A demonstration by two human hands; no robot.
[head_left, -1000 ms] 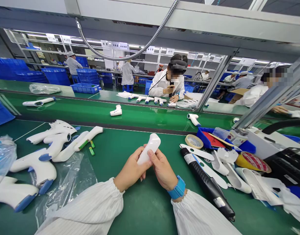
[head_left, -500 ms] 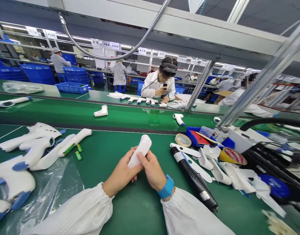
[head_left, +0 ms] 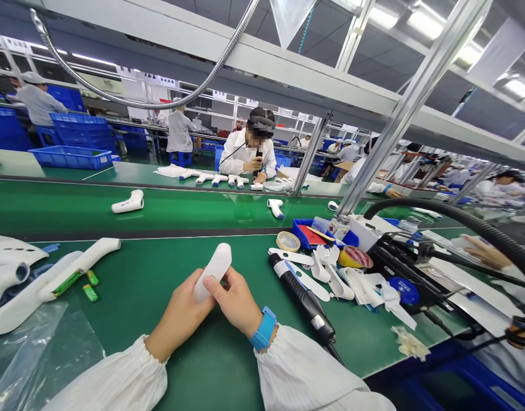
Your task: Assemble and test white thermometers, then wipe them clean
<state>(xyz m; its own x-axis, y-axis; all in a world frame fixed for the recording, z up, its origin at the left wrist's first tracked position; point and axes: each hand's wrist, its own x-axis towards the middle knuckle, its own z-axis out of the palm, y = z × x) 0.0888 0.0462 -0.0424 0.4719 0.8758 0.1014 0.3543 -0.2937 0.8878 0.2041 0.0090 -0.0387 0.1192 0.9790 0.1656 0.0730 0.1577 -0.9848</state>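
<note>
Both my hands grip one white plastic thermometer handle shell [head_left: 213, 270] above the green table [head_left: 160, 285]. My left hand [head_left: 181, 314] wraps its lower end from the left. From the right, my right hand [head_left: 234, 301] pinches it with the thumb on top; a blue wrist strap [head_left: 263, 329] sits on that wrist. The shell points up and away from me. A black electric screwdriver [head_left: 303, 299] lies just right of my right hand.
White thermometer bodies [head_left: 52, 274] and two green batteries [head_left: 90, 285] lie at left on a plastic bag. Tape rolls [head_left: 288, 241], white shells [head_left: 339, 279], a blue tray [head_left: 320, 231] and cables crowd the right. Thermometers ride the conveyor [head_left: 127, 202]. Other workers sit across and at right.
The view has swung to the right, so everything sits further left in the picture. My hands keep the same grip on the white shell.
</note>
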